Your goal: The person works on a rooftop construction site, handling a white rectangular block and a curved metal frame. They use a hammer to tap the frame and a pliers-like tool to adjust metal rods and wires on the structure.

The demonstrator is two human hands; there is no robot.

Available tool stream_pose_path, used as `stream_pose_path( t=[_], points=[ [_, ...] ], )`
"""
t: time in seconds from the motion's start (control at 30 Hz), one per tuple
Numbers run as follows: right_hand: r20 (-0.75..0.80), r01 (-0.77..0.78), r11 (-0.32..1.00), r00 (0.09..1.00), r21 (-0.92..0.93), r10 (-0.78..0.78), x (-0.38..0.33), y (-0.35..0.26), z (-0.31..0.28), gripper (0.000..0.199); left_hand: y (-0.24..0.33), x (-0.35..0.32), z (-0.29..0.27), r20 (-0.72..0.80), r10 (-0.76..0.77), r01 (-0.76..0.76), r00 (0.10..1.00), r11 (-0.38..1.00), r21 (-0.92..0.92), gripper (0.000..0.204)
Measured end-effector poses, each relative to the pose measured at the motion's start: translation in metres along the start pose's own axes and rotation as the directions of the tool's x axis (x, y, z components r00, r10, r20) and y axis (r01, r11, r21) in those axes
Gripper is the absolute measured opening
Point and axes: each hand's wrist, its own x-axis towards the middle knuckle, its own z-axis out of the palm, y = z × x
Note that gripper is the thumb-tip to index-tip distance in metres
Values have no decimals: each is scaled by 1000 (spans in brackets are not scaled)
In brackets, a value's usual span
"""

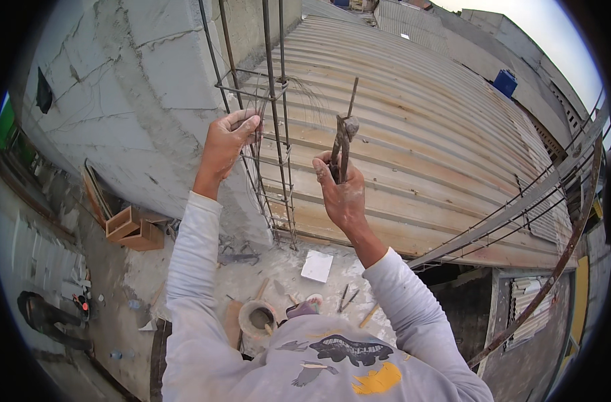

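Reaching up, the left hand (pixel 226 142) pinches thin tie wire (pixel 260 107) between closed fingertips against the upright rebar cage (pixel 273 144). The right hand (pixel 341 191) is fisted around pincers (pixel 341 144), raised just right of the cage; the tool's jaws are hard to make out. Behind lie a block wall (pixel 131 87) and a corrugated roof (pixel 412 127).

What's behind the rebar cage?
Behind the rebar cage: a corrugated metal roof to the right and a rough concrete wall to the left. The left hand and the right hand with its pincers cover parts of them.
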Motion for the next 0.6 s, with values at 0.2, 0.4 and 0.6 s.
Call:
stream_pose_path(
  t=[0.2, 0.4, 0.6],
  points=[
    [56, -72, 988, 996, 136, 64, 45, 14, 86, 20, 2, 2, -2, 44, -19, 19, 999, 1000, 4, 38],
    [87, -75, 997, 994, 31, 72, 54, 7, 106, 19, 2, -2, -8, 77, -27, 27, 997, 1000, -4, 36],
    [99, -117, 990, 989, 85, 108, 57, 12, 100, 18, -11, 0, -10, 132, 12, -16, 991, 999, 30, 32]
  ],
)
